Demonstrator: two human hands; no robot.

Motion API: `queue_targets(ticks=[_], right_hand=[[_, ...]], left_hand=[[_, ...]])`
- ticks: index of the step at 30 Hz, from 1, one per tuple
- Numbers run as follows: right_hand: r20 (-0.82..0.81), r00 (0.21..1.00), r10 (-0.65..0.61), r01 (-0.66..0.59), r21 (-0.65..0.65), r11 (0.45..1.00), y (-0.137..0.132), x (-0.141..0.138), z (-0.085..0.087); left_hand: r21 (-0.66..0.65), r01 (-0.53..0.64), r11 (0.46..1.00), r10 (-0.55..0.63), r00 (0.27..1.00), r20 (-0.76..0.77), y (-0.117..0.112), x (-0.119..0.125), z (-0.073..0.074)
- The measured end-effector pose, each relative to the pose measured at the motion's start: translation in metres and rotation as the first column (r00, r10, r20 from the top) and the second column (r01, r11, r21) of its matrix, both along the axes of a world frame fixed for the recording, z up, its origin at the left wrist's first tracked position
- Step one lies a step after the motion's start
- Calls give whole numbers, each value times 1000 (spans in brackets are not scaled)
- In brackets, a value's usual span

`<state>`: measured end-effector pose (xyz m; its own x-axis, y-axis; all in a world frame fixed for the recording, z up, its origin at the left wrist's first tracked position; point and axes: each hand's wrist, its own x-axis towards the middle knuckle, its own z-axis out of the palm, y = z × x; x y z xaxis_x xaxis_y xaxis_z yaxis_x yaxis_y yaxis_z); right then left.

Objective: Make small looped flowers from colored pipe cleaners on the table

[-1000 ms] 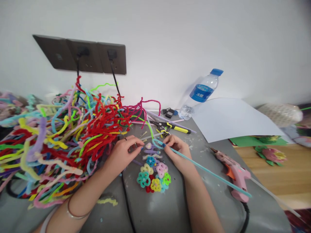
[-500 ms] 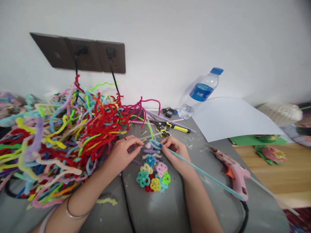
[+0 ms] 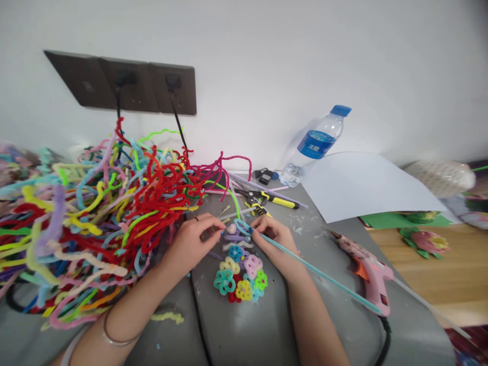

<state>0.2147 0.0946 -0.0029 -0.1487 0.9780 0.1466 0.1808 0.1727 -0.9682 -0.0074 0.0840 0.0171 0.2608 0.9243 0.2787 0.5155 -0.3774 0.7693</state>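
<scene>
A light blue pipe cleaner is pinched between the thumb and fingers of my right hand. Its far end is bent into a loop, and its long tail slants down right to the glue gun. My left hand has thumb and index tips drawn together, left of the loop and apart from it; whether anything small is between them I cannot tell. Between my wrists lies a cluster of pipe-cleaner flowers in teal, yellow, pink, green and red. Short purple and cream pieces lie just above it.
A big heap of coloured pipe cleaners fills the left. Pliers with yellow-black handles lie beyond my hands. On the right are a pink glue gun, white paper and a tilted water bottle. A black cable crosses the table.
My right hand and the loop of the light blue pipe cleaner have shifted very slightly left. My left hand stays almost where it was.
</scene>
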Motion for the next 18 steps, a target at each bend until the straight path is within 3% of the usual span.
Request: queue_targets(ticks=[9,15,18], right_hand=[[-58,998,2,-2,-9,1000,1,1,-2],[-180,980,-86,99,64,993,5,3,1],[-228,972,-65,79,51,996,2,-1,4]], left_hand=[[16,2,1000,-2,1000,-2,0,0,1],[10,-4,1000,4,1000,9,0,0,4],[-9,-19,1000,19,998,54,-1,2,4]])
